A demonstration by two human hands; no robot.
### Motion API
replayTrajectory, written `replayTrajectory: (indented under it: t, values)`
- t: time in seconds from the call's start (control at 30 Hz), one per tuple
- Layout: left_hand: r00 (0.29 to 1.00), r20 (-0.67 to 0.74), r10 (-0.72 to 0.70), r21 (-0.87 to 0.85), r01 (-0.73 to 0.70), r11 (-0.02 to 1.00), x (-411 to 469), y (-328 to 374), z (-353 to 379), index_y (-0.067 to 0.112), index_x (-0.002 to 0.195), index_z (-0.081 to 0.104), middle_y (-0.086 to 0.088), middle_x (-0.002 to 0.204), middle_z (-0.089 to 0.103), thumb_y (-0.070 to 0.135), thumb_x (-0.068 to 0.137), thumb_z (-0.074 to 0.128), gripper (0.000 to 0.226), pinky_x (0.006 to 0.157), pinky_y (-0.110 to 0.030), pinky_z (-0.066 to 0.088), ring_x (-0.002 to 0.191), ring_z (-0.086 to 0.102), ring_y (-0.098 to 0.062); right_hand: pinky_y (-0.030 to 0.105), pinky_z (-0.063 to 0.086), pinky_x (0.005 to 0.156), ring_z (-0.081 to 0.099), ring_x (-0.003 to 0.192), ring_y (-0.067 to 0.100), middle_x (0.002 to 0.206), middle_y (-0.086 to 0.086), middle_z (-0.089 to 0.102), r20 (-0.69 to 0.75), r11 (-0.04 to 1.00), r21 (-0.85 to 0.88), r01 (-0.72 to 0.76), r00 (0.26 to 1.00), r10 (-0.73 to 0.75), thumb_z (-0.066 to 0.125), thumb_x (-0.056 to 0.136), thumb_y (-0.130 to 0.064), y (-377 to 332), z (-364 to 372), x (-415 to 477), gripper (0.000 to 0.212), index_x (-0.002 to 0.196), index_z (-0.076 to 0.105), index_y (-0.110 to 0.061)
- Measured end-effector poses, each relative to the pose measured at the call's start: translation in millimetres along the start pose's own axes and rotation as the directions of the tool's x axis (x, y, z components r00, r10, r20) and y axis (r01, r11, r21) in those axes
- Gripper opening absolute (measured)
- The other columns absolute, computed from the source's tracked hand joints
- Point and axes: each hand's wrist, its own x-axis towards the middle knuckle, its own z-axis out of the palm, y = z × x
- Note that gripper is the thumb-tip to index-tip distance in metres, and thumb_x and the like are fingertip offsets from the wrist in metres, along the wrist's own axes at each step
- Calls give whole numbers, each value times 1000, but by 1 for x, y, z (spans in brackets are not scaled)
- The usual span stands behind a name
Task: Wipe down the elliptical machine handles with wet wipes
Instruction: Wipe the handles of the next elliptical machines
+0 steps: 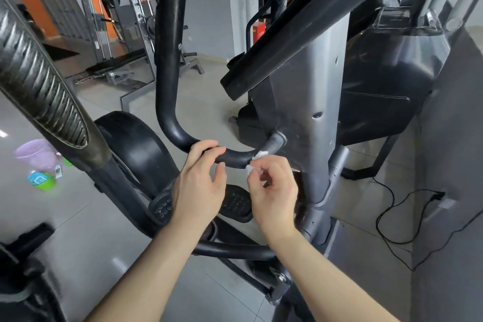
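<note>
Handle (170,60) sits under the curled left hand (198,185); right hand (274,191) pinches a wet wipe (257,158) against it.

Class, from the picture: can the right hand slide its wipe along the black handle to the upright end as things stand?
Probably not in one sweep: the left hand holds the handle between the wipe in the right hand and the upright end. Beyond it the handle looks free.

The right grip (274,191) hides most of the wet wipe (258,155); the left grip (198,185) covers part of the curved handle (170,73). The ribbed handle (39,81) runs off the left edge. The purple basket (35,154) and green tubs (43,181) are blurred.
</note>
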Motion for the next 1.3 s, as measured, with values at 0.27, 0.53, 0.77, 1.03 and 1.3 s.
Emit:
replayTrajectory:
  t: [0.27,0.53,0.77,1.03,1.3]
  values:
    - [993,88,78,-56,-73,996,-6,-10,-7,19,134,63,21,144,49,4,96,58,42,88,-12,44,93,59,-4,15,48,72,60,85,6,96,5,64,-81,996,75,55,996,-49,73,88,11,9,24,-16,15,89,74,-4]
    - [986,84,145,-35,-142,989,1,-17,-10,15,130,65,11,142,54,-2,94,60,40,97,1,31,111,58,-4,28,55,79,66,92,12,98,5,68,-86,982,107,153,986,-144,71,89,12,12,26,-21,15,89,75,-2]
    - [997,36,64,-29,-63,998,3,-23,-22,18,126,66,17,137,52,0,91,60,40,89,-18,43,84,58,-10,35,58,78,69,98,10,98,1,71,-142,995,85,61,989,-48,70,88,14,-2,58,-33,22,82,73,-7]
    - [999,4,-38,-135,38,990,9,-31,-31,18,127,64,17,133,52,1,91,61,40,85,-16,43,79,55,-11,27,53,74,65,88,11,92,-6,69,-229,995,-95,-3,973,-19,77,88,4,-14,14,-9,18,84,73,-13]
    - [992,-15,-128,-175,123,977,-4,-27,-30,18,130,62,16,135,50,1,91,62,42,87,-4,37,89,54,7,6,38,76,61,85,7,88,-17,63,278,951,-298,78,960,9,66,95,-7,-47,32,32,18,89,74,-22]
